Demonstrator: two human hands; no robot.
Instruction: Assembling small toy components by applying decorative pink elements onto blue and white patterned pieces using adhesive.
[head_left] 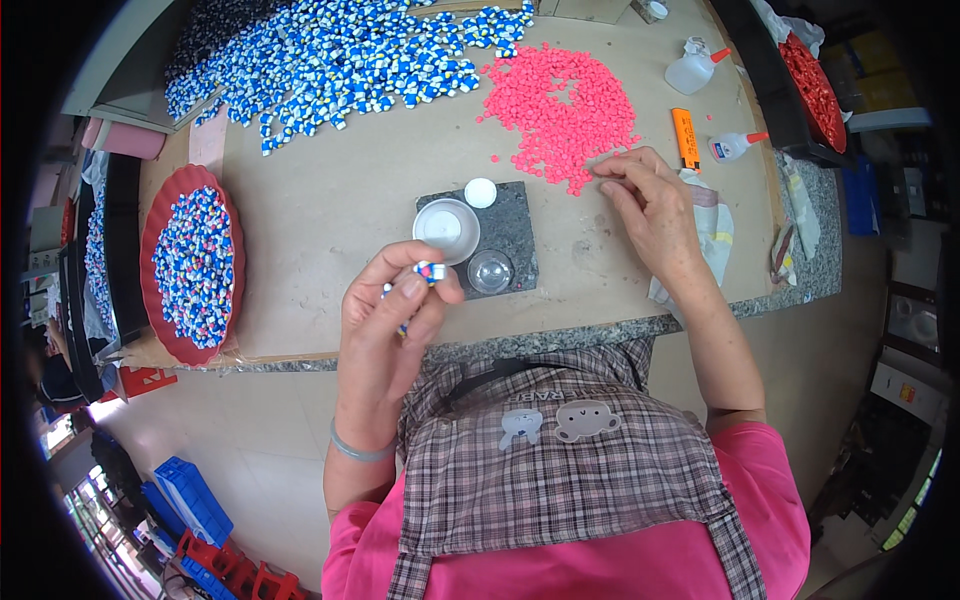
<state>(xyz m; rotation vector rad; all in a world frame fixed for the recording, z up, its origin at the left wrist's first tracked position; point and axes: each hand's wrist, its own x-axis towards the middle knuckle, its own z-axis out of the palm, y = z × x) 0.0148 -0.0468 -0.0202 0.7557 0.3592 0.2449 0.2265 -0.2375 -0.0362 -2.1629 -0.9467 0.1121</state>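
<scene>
We work at a pale tabletop point(330, 210) with a speckled stone edge, where a wide heap of small blue-and-white pieces point(330, 55) lies at the far side, a red oval tray point(160, 225) of assembled multicoloured pieces sits to our left, and a pile of small pink plastic pieces point(565, 110) lies far right of centre. A dark grey stone slab point(500, 235) in front of us carries a shallow white dish point(445, 228).

Our left hand point(385, 325) is pinched shut on a small blue-and-white piece point(430, 271), held just above the near edge, beside the dish. Our right hand point(650, 205) rests at the pink pile's near edge, fingertips point(610, 170) drawn together; we cannot tell whether they hold a piece.

To do this well, we judge we should pick a single pink piece and keep the left grip steady.
</scene>
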